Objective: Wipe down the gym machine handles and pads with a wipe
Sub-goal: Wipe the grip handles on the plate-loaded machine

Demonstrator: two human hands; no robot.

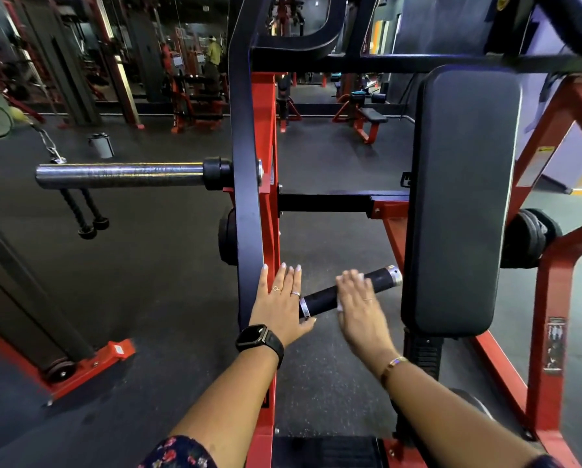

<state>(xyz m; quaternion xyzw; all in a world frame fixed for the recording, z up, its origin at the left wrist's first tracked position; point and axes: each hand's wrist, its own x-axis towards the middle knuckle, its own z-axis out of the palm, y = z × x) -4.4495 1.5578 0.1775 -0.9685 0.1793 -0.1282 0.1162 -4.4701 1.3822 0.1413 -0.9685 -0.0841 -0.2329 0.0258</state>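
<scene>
The right hand point(358, 305) lies palm-down across the middle of the handle point(320, 298), its fingers stretched almost straight over the grip rather than wrapped round it. Motion blur softens its outline. A small white edge of the wipe point(339, 304) shows beneath the palm on the thumb side, pressed against the black grip. A thin bracelet point(392, 364) sits on that wrist. Just beside it, the left hand point(282, 302) is spread flat with straight fingers and holds nothing. Its little-finger side rests along the black upright point(245, 214) and its thumb tip reaches the silver collar at the handle's near end. Rings are on two of its fingers, and a dark watch point(259, 341) is strapped at the wrist. The handle slants up to the right, and its silver-capped far end comes close to the edge of the tall black pad point(461, 204), which stands upright on the red frame point(549, 298). Dark weight plates point(532, 238) hang behind the pad on its right. To the left, a chrome weight peg point(120, 173) sticks out sideways from the black upright, above the dark speckled floor point(168, 282).
</scene>
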